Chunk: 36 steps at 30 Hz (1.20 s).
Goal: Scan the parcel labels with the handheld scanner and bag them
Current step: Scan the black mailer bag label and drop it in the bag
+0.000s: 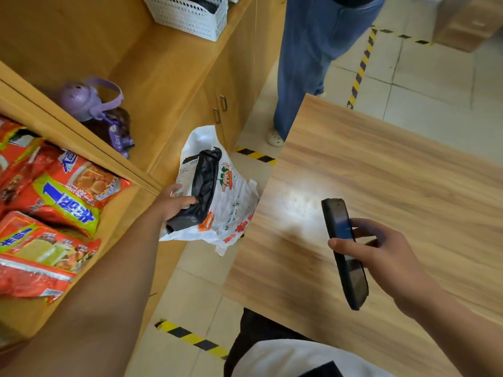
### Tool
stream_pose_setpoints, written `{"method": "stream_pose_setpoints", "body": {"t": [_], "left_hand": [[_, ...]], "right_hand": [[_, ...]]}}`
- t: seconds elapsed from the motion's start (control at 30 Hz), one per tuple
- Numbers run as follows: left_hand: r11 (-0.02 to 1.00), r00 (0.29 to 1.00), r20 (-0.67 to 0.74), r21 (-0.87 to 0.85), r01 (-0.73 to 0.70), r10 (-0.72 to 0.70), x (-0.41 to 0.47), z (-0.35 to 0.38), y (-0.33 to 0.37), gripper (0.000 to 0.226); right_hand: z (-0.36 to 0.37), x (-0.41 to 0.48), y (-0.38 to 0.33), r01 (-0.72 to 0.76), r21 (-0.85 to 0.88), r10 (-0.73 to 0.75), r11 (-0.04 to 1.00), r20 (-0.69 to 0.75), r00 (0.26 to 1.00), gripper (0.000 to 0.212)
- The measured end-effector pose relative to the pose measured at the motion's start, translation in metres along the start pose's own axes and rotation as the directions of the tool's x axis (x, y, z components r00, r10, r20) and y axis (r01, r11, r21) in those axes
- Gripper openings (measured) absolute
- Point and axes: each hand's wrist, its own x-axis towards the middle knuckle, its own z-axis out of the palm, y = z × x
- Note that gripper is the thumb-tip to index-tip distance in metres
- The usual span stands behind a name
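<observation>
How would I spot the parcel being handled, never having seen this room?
Find the wooden cabinet along the left; near its front edge the person's left hand is out above the floor. It holds a black parcel against a white printed carrier bag. The parcel is the only crinkled black bundle, with a white label, unlike the red snack packets on the shelf.

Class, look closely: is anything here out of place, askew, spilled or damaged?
Nothing looks spilled or broken. The red snack packets on the left shelf lie heaped and overlapping at angles. The black parcel gripped by the left hand, against the white bag, is crumpled.
</observation>
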Motion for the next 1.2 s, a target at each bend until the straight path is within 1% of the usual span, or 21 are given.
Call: {"method": "stream_pose_setpoints", "body": {"t": [0.07,0.13,0.17,0.23,0.27,0.3,0.37,0.43,0.47,0.53,0.6,0.63,0.67,0.77,0.9,0.97,1.1,1.2], "left_hand": [[1.0,0.997,0.073,0.008,0.026,-0.026,0.017,0.0,-0.001,0.07],[0.999,0.994,0.104,-0.03,0.032,-0.029,0.032,0.001,-0.001,0.064],[0.997,0.995,0.102,-0.065,0.031,-0.024,0.039,0.001,0.0,0.058],[0.99,0.996,0.087,-0.137,0.024,-0.012,0.049,0.002,0.002,0.038],[0.986,0.997,0.078,-0.166,0.032,-0.019,0.052,0.003,0.003,0.028],[0.979,0.996,0.075,-0.195,0.062,-0.048,0.051,0.003,0.003,0.024],[0.968,0.989,0.097,-0.218,0.127,-0.108,0.052,0.002,0.0,0.026],[0.965,0.98,0.131,-0.197,0.173,-0.149,0.057,0.002,-0.003,0.03],[0.969,0.98,0.126,-0.175,0.176,-0.155,0.058,0.003,-0.002,0.03],[0.988,0.992,0.035,-0.091,0.128,-0.125,0.061,0.003,0.003,0.026],[0.999,0.993,-0.119,0.017,0.03,-0.028,0.065,0.004,0.009,0.025],[1.0,0.983,-0.182,0.025,-0.006,0.01,0.065,0.003,0.013,0.031],[1.0,0.973,-0.227,-0.003,-0.03,0.028,0.062,0.002,0.015,0.038],[0.995,0.955,-0.296,-0.084,-0.057,0.029,0.051,0.0,0.019,0.041],[0.979,0.955,-0.289,-0.167,-0.12,0.068,0.017,0.011,0.024,0.036],[0.971,0.961,-0.259,-0.185,-0.15,0.099,-0.005,0.027,0.027,0.03],[0.938,0.973,-0.127,-0.267,-0.218,0.19,-0.054,0.077,0.041,0.027],[0.911,0.951,-0.022,-0.281,-0.302,0.308,-0.089,0.126,0.064,0.023]], "right_hand": [[0.005,0.002,-0.002,-0.037,-0.013,0.037,0.999,-0.011,0.999,0.043],[0.009,0.005,-0.006,-0.071,-0.02,0.071,0.997,-0.024,0.997,0.05],[0.01,0.006,-0.008,-0.083,-0.023,0.082,0.996,-0.036,0.996,0.053],[0.012,0.01,-0.009,-0.102,-0.033,0.101,0.994,-0.055,0.993,0.058],[0.012,0.011,-0.01,-0.111,-0.045,0.108,0.993,-0.058,0.992,0.064],[0.012,0.012,-0.01,-0.121,-0.063,0.118,0.991,-0.057,0.991,0.073],[0.014,0.014,-0.011,-0.14,-0.085,0.136,0.986,-0.056,0.989,0.088],[0.018,0.017,-0.012,-0.143,-0.09,0.138,0.986,-0.057,0.989,0.081],[0.019,0.018,-0.013,-0.139,-0.091,0.134,0.986,-0.057,0.989,0.078],[0.022,0.019,-0.015,-0.126,-0.101,0.121,0.987,-0.054,0.991,0.079],[0.023,0.019,-0.018,-0.122,-0.101,0.117,0.987,-0.051,0.992,0.077],[0.023,0.019,-0.02,-0.116,-0.097,0.112,0.989,-0.05,0.992,0.075],[0.023,0.02,-0.021,-0.107,-0.095,0.103,0.99,-0.048,0.994,0.075],[0.022,0.021,-0.022,-0.084,-0.08,0.08,0.993,-0.052,0.995,0.075],[0.02,0.017,-0.022,-0.067,-0.035,0.065,0.997,-0.044,0.997,0.081],[0.015,0.014,-0.019,-0.067,-0.01,0.067,0.998,-0.049,0.997,0.078],[-0.003,0.003,-0.008,-0.037,0.096,0.045,0.995,-0.083,0.996,0.054],[-0.028,-0.007,0.009,-0.025,0.145,0.046,0.989,-0.147,0.988,0.055]]}}
